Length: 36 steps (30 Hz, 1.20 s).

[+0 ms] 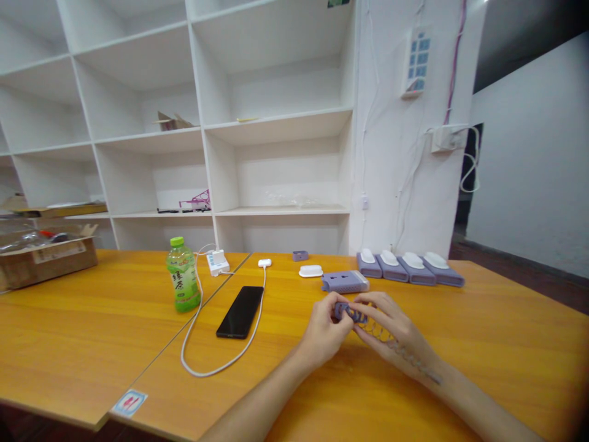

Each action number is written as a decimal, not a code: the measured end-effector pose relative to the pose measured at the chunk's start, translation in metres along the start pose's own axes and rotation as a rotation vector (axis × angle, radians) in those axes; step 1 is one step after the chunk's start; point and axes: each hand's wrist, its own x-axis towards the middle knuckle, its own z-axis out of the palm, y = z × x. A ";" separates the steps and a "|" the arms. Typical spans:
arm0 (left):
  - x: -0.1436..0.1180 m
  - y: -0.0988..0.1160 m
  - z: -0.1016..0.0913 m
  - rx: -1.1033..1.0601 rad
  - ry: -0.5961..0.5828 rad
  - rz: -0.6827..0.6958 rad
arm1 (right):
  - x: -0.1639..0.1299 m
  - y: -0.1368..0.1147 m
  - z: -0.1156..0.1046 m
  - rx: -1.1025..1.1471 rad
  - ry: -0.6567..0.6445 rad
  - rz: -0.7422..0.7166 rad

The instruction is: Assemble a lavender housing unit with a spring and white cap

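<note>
Near the front of the table, my left hand [324, 331] pinches a small purple-grey plastic part [343, 310] between thumb and fingers. My right hand [398, 328] grips the same part from the other side, fingertips closed on it. A clear, chain-like strip [380, 332] runs from the part along my right palm towards the wrist; its exact kind is unclear. Just beyond my hands lies a purple perforated plastic case [345, 283]. A white oval piece [311, 271] sits left of the case, and a small purple frame [300, 255] stands behind it.
Several purple boxes [418, 274] topped with white oval pieces line the back right. To the left are a black phone [240, 312], a white cable [202, 374], a green bottle [183, 279], a power strip [217, 263] and a cardboard box [48, 261]. White shelves [280, 118] rise behind.
</note>
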 end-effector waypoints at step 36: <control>0.006 0.007 -0.013 -0.306 -0.277 -0.133 | -0.002 -0.007 0.006 0.106 0.028 0.221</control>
